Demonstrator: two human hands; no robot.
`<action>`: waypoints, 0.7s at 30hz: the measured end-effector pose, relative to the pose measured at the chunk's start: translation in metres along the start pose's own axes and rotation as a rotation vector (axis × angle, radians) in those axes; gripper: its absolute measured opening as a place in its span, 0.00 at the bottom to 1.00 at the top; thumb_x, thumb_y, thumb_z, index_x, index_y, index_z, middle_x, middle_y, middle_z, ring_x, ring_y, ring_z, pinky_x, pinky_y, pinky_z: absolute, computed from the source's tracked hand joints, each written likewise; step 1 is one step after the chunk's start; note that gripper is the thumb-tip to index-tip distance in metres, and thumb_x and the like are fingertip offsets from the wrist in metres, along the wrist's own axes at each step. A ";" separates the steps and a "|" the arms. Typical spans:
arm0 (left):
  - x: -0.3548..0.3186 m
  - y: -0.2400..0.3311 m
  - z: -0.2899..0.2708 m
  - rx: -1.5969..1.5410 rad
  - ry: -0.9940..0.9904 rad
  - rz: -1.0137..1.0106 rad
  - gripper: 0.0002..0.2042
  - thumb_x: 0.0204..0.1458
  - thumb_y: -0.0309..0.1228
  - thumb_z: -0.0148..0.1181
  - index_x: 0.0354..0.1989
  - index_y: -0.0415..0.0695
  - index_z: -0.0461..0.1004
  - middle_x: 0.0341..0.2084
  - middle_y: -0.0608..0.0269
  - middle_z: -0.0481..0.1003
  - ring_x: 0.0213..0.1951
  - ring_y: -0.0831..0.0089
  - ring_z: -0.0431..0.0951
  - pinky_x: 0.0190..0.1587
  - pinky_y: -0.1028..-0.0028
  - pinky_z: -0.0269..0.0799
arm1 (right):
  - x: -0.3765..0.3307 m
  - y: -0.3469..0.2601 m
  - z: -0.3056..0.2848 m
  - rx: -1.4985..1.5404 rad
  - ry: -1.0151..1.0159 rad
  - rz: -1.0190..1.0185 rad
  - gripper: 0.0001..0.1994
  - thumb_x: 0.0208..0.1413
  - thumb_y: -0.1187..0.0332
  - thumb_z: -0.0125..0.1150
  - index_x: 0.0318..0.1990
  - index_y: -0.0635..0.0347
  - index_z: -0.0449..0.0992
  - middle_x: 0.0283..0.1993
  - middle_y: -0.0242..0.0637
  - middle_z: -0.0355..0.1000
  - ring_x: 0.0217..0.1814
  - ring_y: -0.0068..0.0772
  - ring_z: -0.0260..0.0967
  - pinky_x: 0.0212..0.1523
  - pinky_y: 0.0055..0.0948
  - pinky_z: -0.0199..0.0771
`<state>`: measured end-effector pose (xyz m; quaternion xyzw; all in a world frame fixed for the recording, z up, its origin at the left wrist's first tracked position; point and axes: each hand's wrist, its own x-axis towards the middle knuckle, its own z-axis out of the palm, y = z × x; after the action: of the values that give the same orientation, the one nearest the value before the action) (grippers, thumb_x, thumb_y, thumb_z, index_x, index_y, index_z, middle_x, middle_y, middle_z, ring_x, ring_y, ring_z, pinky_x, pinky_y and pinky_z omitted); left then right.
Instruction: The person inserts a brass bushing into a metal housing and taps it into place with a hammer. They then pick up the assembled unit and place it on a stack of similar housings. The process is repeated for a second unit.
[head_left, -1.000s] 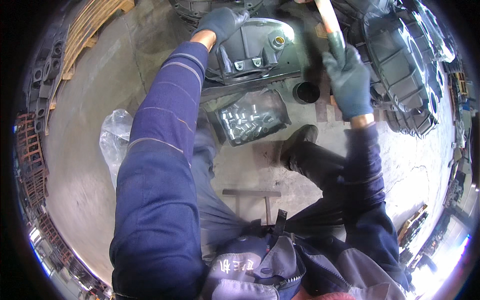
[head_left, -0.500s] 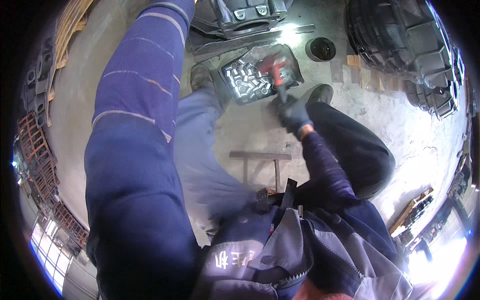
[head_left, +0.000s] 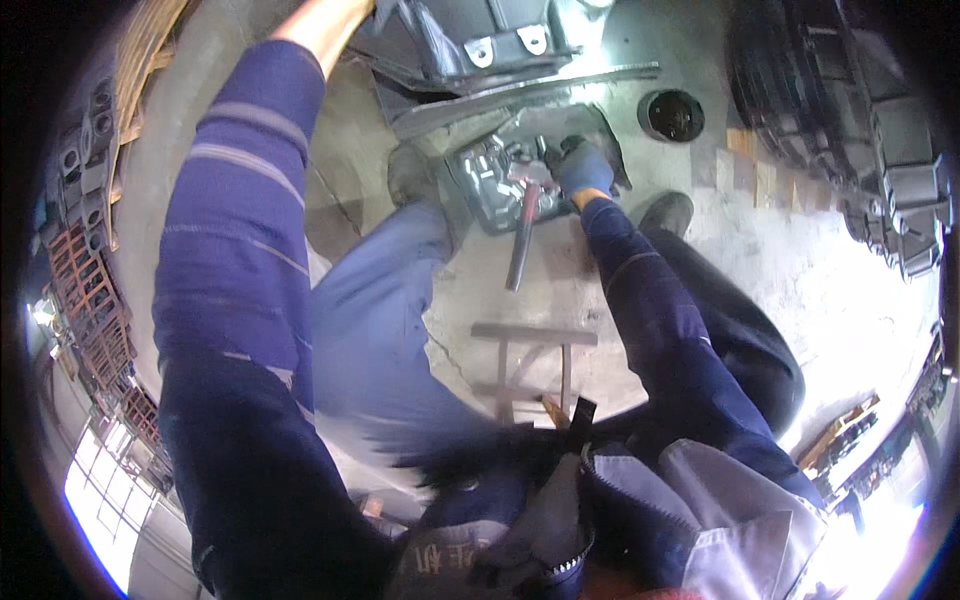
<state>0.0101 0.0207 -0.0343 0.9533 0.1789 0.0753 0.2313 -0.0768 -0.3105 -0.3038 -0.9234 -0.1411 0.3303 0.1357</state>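
Observation:
My right hand (head_left: pixel 584 171), in a blue-grey glove, is over the right part of a dark tray (head_left: pixel 600 125) on the floor. Its fingers are dark and smeared by motion, so their grip does not show. Short silvery metal sleeves (head_left: pixel 487 175) lie in the tray, blurred. A hammer (head_left: pixel 524 225) with a red upper part rests across the tray's near edge, its dark handle end pointing towards me, apart from my hand. My left arm reaches up to the top edge beside a large dark metal casting (head_left: pixel 470 30); the left hand itself is out of the picture.
A long flat metal bar (head_left: pixel 520 92) lies between the casting and the tray. To its right stands a round dark container (head_left: pixel 672 116). Large ribbed castings (head_left: pixel 830 110) stack at the right on wooden blocks (head_left: pixel 757 180). A small metal frame (head_left: pixel 535 333) stands between my legs.
My right hand has let go of the hammer and moved forward into the tray. The hammer now lies across the tray's near edge. My left forearm has shifted, baring the wrist at the top.

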 end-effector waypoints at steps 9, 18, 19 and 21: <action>-0.012 0.018 -0.017 0.126 -0.136 -0.097 0.35 0.62 0.60 0.44 0.39 0.37 0.84 0.38 0.40 0.82 0.45 0.41 0.81 0.52 0.52 0.74 | 0.031 -0.026 0.019 0.010 -0.052 -0.110 0.18 0.54 0.50 0.64 0.38 0.54 0.86 0.43 0.52 0.82 0.49 0.54 0.80 0.49 0.47 0.79; -0.016 0.023 -0.021 0.083 -0.139 -0.110 0.33 0.63 0.59 0.44 0.39 0.38 0.84 0.39 0.39 0.82 0.46 0.42 0.81 0.54 0.52 0.73 | -0.018 0.011 -0.067 1.102 0.064 -0.057 0.11 0.63 0.66 0.55 0.41 0.60 0.82 0.34 0.44 0.80 0.34 0.49 0.78 0.38 0.46 0.78; -0.017 0.023 -0.021 0.083 -0.134 -0.109 0.33 0.63 0.59 0.44 0.40 0.38 0.84 0.39 0.40 0.82 0.46 0.41 0.81 0.54 0.52 0.73 | -0.022 0.009 -0.098 0.615 0.209 -0.397 0.12 0.65 0.66 0.54 0.43 0.62 0.82 0.34 0.38 0.80 0.33 0.37 0.75 0.35 0.38 0.75; -0.018 0.023 -0.022 0.053 -0.162 -0.093 0.33 0.64 0.59 0.45 0.42 0.39 0.84 0.41 0.39 0.81 0.47 0.42 0.80 0.54 0.52 0.72 | -0.043 -0.005 -0.160 0.794 0.348 -0.505 0.14 0.70 0.66 0.51 0.47 0.64 0.81 0.36 0.33 0.78 0.32 0.20 0.70 0.31 0.24 0.70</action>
<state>-0.0049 0.0042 -0.0056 0.9527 0.2058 -0.0175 0.2228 -0.0055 -0.3460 -0.1586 -0.7789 -0.1987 0.1563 0.5739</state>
